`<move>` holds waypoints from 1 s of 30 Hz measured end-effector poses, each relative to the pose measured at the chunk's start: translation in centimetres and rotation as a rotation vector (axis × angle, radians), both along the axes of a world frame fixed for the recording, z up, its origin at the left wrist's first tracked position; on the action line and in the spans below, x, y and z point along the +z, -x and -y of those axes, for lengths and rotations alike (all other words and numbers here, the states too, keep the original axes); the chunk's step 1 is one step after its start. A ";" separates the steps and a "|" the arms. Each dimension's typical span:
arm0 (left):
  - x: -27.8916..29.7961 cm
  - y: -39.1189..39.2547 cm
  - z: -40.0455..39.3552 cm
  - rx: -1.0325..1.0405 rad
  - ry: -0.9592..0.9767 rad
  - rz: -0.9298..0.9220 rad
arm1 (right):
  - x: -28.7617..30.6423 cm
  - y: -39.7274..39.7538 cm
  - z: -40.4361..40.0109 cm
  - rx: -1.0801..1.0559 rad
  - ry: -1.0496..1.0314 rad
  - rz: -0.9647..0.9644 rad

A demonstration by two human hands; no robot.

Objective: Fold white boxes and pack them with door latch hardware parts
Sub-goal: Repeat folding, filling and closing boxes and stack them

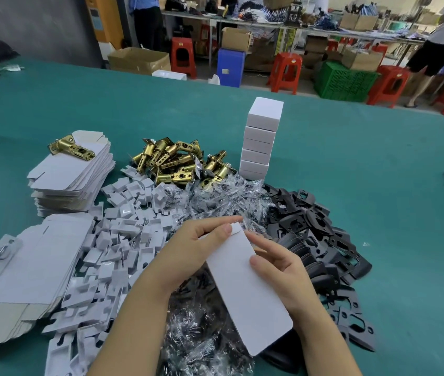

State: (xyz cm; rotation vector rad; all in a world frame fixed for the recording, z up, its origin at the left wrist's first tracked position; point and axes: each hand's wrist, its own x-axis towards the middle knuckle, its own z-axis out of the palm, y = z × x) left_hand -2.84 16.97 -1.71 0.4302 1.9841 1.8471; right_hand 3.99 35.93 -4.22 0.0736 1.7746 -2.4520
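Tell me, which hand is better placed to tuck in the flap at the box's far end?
Probably the left hand: its thumb already rests beside the small flap at the box's far end. The right hand grips the side edge, steadying it.

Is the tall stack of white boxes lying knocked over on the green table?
No, the tall stack of closed white cardboard boxes stands upright on the green table, behind the gold latches.

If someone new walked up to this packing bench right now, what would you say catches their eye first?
Probably the white box held near the front between the left hand and right hand, over the heap of clear plastic bags. Behind it, the shiny brass latches glint mid-table, beside a tall stack of finished boxes. Black plates spread to the right, and flat box blanks are piled at left.
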 end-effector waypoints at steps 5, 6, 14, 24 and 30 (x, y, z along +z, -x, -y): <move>0.2 0.2 0.7 -0.034 -0.021 0.027 | 0.2 -0.1 0.0 0.060 -0.009 -0.001; 0.2 0.3 0.8 -0.035 -0.029 0.035 | 0.2 -0.1 0.0 0.063 -0.011 0.006; -0.4 0.8 1.0 -0.006 -0.001 0.058 | 0.4 -0.2 -0.1 0.079 -0.024 0.035; -0.4 0.8 1.0 -0.021 -0.002 0.039 | 0.7 -0.3 0.0 0.061 -0.032 0.051; -0.3 0.8 0.9 -0.011 0.004 0.043 | 0.8 -0.3 -0.1 0.066 -0.044 0.049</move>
